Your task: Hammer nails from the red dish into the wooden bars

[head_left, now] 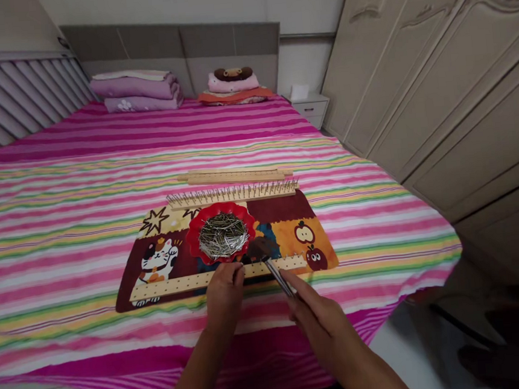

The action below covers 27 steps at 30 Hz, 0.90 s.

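Observation:
My right hand (315, 313) is wrapped round the handle of a hammer (279, 277). Its dark, slightly blurred head hovers at the front wooden strip (176, 285). My left hand (225, 288) is pinched closed at that strip's near edge, just left of the hammer head; whatever sits between the fingertips is too small to make out. Rows of small holes or marks run along the left part of the strip, and small nails stick up at its right end. Beyond my hands, a red scalloped bowl (192, 240) holds many loose metal nails (224, 234).
A patterned mat (283, 207) lies under the bowl and front strip on a striped bedspread (63, 236). Behind the bowl lies a strip full of upright nails (236, 194), with more wooden strips (235, 175) farther back. Folded bedding (141, 91) and a wardrobe (434, 64) stand beyond.

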Each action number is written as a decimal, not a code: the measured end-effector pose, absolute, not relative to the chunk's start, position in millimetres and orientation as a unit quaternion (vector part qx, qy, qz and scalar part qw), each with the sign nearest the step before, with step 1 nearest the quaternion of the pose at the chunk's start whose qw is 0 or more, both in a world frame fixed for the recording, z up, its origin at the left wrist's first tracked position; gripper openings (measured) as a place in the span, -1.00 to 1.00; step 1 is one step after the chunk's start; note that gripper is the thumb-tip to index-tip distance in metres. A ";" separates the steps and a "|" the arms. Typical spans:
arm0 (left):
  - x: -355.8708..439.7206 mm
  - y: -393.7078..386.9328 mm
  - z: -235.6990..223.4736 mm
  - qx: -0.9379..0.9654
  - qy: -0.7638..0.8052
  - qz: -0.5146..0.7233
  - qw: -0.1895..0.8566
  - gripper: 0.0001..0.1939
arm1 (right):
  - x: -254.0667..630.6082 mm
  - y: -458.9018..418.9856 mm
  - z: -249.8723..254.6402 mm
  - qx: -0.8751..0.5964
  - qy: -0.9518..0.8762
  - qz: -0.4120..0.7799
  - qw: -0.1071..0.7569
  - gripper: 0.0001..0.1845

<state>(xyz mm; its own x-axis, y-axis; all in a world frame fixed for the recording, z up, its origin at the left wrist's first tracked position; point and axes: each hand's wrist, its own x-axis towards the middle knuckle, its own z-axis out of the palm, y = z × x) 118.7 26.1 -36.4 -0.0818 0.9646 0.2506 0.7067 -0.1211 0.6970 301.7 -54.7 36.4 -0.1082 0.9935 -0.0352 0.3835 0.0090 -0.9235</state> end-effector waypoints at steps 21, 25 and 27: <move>81.7 110.4 17.5 0.783 0.621 0.016 0.036 -0.78 | 322.9 -83.0 11.1 -0.628 -0.496 0.447 0.399 -0.49; 69.5 97.4 29.1 0.729 0.675 0.075 0.089 -0.82 | 321.4 -84.2 9.3 -0.611 -0.507 0.450 0.408 -0.48; 65.5 87.5 31.6 0.688 0.697 0.150 0.138 -0.86 | 320.6 -84.2 7.2 -0.602 -0.519 0.454 0.402 -0.48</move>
<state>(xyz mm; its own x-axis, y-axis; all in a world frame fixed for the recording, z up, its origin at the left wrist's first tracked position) 65.5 87.5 31.6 -0.0151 0.9998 0.0129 0.9170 0.0087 0.3988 320.6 -84.2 7.2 0.0487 0.9905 -0.1288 0.2606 -0.1370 -0.9557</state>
